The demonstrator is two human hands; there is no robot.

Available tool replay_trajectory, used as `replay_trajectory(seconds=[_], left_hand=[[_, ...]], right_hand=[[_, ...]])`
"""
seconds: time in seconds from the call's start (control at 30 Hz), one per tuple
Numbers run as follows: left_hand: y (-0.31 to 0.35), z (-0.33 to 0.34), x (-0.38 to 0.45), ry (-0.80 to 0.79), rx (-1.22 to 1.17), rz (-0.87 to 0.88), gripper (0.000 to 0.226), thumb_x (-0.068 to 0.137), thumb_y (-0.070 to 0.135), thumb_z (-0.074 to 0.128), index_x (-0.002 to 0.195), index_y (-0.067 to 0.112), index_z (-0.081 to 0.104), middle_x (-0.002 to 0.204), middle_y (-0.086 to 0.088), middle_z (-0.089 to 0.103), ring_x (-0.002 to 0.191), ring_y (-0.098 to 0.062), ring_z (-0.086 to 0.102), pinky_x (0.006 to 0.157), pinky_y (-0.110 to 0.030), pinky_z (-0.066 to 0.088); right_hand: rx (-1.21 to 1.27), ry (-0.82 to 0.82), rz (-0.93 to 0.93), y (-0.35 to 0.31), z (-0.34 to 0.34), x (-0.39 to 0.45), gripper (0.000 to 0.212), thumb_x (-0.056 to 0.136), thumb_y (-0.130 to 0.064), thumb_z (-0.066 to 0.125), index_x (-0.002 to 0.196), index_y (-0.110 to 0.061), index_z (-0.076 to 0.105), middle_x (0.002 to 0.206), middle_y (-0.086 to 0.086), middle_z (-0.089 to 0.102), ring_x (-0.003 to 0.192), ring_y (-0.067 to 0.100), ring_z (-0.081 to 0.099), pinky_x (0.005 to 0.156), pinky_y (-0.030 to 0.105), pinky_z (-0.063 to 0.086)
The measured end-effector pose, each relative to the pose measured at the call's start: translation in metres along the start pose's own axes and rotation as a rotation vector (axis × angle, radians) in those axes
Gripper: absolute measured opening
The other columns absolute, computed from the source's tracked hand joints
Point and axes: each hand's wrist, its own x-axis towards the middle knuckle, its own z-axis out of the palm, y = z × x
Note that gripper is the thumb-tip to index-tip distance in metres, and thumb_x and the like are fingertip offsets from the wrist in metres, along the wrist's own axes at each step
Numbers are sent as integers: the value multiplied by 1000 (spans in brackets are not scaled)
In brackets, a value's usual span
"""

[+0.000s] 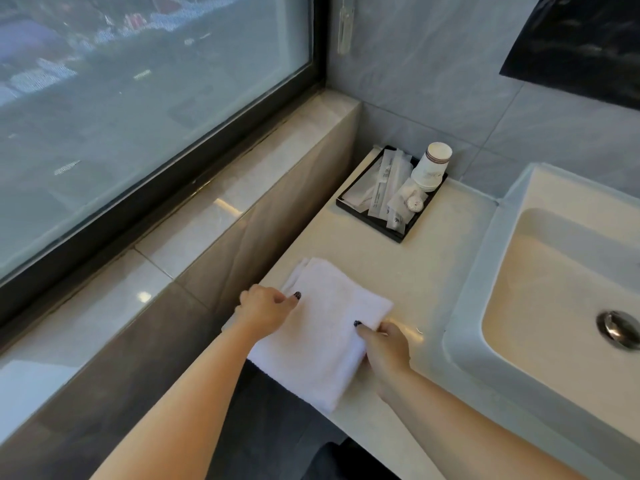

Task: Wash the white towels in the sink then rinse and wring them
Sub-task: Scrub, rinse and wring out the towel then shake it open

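A folded stack of white towels (322, 327) lies on the pale counter (440, 271), its near end hanging over the counter's front edge. My left hand (265, 308) grips the stack's left edge, thumb on top. At the stack's right edge my right hand (382, 344) pinches the towel, thumb on top and fingers tucked under. The white rectangular sink (485, 271) stands to the right, dry, with a chrome drain plug (618, 329) in its basin.
A black tray (372, 221) at the back of the counter holds wrapped toiletries and stacked paper cups (431, 166). A marble ledge (221, 209) and a large window run along the left. Tiled wall stands behind the counter.
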Motion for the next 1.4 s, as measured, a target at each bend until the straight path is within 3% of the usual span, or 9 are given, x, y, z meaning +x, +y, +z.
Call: replay_trajectory(seconds=[0.17,0.3,0.43,0.53,0.77,0.97,1.1,1.27,1.4], left_hand=[[17,1,13,-16,-194,-23,43,88,57,62,77,15,56,85,-9,62,81,-25,60,80,-36,53],[26,-12,19,-118,-67,-24,56,87,63,58,59,18,39,69,-2,49,61,-19,47,58,-28,37],[36,-22,19,-219,-15,6,63,92,70,40,87,12,62,96,-6,64,85,-23,60,78,-32,47],[36,-32,15,-394,-292,-2,81,85,83,30,108,18,73,112,-5,71,107,-26,64,105,-44,44],[71,-70,-9,-761,-801,61,92,75,83,41,122,9,70,126,-15,67,120,-31,62,106,-43,44],[126,-103,-26,-485,-908,291,21,93,27,63,110,15,68,104,-8,73,92,-20,72,84,-35,56],[158,-137,-33,-318,-1104,470,51,76,41,76,116,9,66,112,-9,73,103,-25,70,84,-38,56],[173,-169,-50,-228,-1060,652,51,87,48,57,119,9,65,114,-8,73,107,-24,69,81,-37,57],[156,-175,-66,-174,-1015,682,71,66,67,77,112,14,67,109,-5,74,105,-21,70,84,-36,58]], right_hand=[[92,-83,-23,-18,-1,-8,34,61,-21,68,88,-2,58,79,5,58,74,22,50,71,34,38],[348,-269,5,-40,-1,-18,29,51,-6,52,80,-6,54,72,6,54,64,18,48,56,27,35],[538,-480,89,-56,-2,-35,30,63,-5,46,89,-2,59,76,9,59,67,21,58,58,28,43],[566,-628,66,-69,-9,-48,39,80,-3,37,104,4,67,86,16,70,78,24,70,65,31,53],[586,-718,-99,-115,-31,-61,40,77,0,37,103,-8,65,86,10,70,78,22,68,72,33,50],[467,-536,-337,-177,-57,-69,44,82,2,34,114,-4,63,99,13,68,92,26,63,78,36,50],[413,-426,-509,-214,-73,-78,23,90,-11,42,88,-3,63,77,7,65,70,20,62,60,26,47],[344,-355,-715,-232,-82,-96,20,94,-24,59,96,-5,63,90,10,65,81,22,65,69,32,49],[317,-409,-720,-205,-71,-107,25,87,-26,58,99,-7,70,106,12,71,101,27,67,85,42,50]])
